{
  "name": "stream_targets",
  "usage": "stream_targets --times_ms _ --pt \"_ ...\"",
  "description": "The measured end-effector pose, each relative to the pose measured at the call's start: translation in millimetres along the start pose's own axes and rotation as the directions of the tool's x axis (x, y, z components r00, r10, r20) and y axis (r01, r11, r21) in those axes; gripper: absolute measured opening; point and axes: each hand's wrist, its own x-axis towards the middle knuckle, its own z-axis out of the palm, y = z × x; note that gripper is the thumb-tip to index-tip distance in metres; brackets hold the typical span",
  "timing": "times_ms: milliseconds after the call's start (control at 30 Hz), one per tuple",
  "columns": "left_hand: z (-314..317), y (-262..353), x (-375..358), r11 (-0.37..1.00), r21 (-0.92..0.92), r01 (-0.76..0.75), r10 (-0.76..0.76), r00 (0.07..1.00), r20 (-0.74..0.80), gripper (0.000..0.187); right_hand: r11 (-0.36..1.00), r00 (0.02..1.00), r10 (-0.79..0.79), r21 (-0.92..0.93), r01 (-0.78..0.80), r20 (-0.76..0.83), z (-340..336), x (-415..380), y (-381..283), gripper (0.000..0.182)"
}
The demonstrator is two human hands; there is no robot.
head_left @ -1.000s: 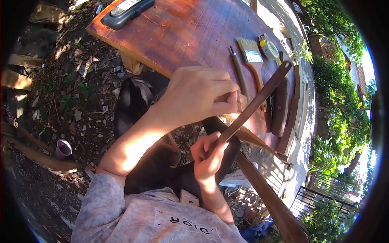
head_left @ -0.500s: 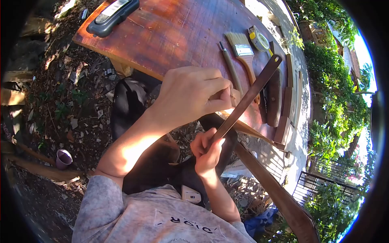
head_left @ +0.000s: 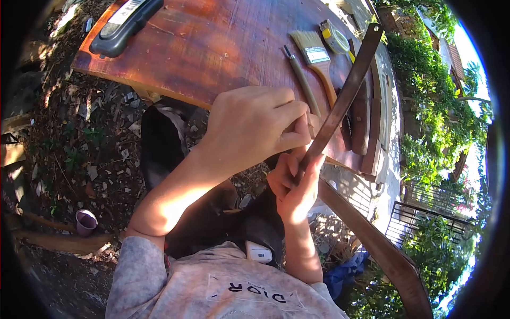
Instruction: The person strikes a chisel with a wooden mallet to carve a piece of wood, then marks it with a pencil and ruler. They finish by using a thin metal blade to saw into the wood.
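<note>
My right hand (head_left: pixel 296 183) is wrapped round the lower end of a flat, dark brown strip (head_left: pixel 340 109), which slants up to the right and has a small hole at its far end. My left hand (head_left: pixel 260 121) is closed with its fingertips pinched together, close beside the strip's lower half. Whatever those fingertips may hold is hidden behind the knuckles. Past the hands, on the wooden table (head_left: pixel 223 48), lie a slim stick-like tool (head_left: pixel 303 80), a flat paintbrush (head_left: pixel 317 58) and a yellow-and-grey tape measure (head_left: pixel 334 38).
A black case with a label (head_left: pixel 125 29) lies at the table's left corner. Dark wooden pieces (head_left: pixel 361 122) line its right side. A long curved timber (head_left: pixel 372 247) runs down at right. A small cup (head_left: pixel 85 222) stands on the littered ground.
My right hand has moved up and to the right with the strip, nearer my left hand. My left hand keeps its pinch, shifted slightly right. The view has turned a little.
</note>
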Motion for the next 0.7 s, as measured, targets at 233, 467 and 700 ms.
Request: stream_targets --times_ms 233,467,700 --pt "4 2 -2 0.999 -0.033 0.002 -0.002 1.000 -0.021 0.009 1.000 0.999 0.031 0.001 -0.031 -0.028 -3 -21 18 0.056" --pt "3 0 10 0.999 0.036 0.013 -0.011 0.999 -0.045 0.011 0.996 0.995 0.089 -0.019 -0.088 0.038 4 -47 42 0.053" --pt "6 -2 5 0.999 0.037 0.006 -0.004 0.999 -0.050 0.012 0.990 0.990 0.034 -0.131 -0.052 -0.135 -6 -55 51 0.059"
